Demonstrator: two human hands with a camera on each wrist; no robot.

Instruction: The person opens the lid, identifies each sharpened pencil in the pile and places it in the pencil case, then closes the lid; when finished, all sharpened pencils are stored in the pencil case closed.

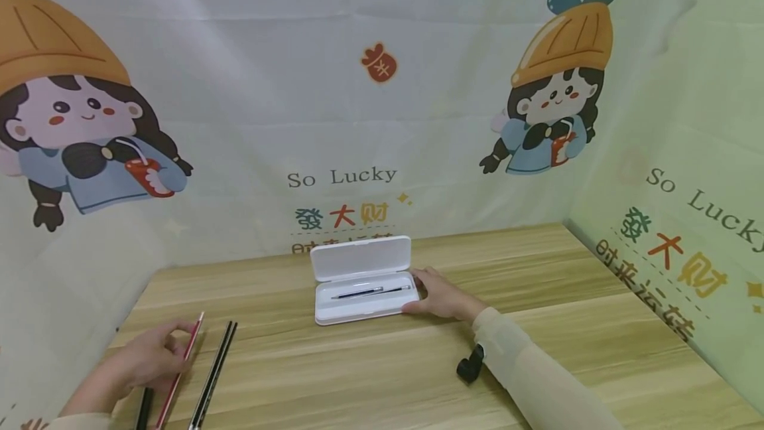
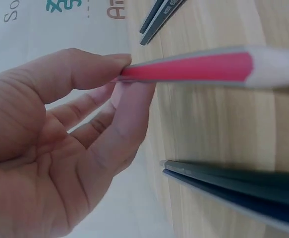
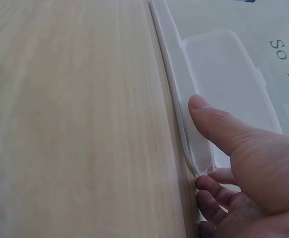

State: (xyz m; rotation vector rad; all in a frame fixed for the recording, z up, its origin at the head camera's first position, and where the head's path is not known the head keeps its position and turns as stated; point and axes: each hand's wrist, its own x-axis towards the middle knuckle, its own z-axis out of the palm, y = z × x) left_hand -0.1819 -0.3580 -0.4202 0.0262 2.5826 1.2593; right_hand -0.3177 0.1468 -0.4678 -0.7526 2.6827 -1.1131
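Note:
My left hand (image 1: 146, 360) pinches a slim red pencil (image 1: 182, 367) between thumb and fingers at the table's left. In the left wrist view, the red pencil (image 2: 194, 68) shows grey edges and a pale end close to the camera. A white pencil case (image 1: 365, 314) lies with its lid (image 1: 361, 259) raised. Inside it are a dark slim pencil or pen (image 1: 356, 293) and another slim piece (image 1: 396, 289). My right hand (image 1: 440, 295) grips the case's right end. In the right wrist view, the thumb lies over the rim of the case (image 3: 178, 79), with fingers curled at its end.
Two dark sticks (image 1: 213, 377), probably pencils, lie side by side to the right of the left hand. Another dark stick (image 1: 144, 409) lies under that hand. A black device (image 1: 470, 365) hangs at the right wrist. A printed cloth (image 1: 239, 85) stands behind the wooden table (image 1: 537, 271).

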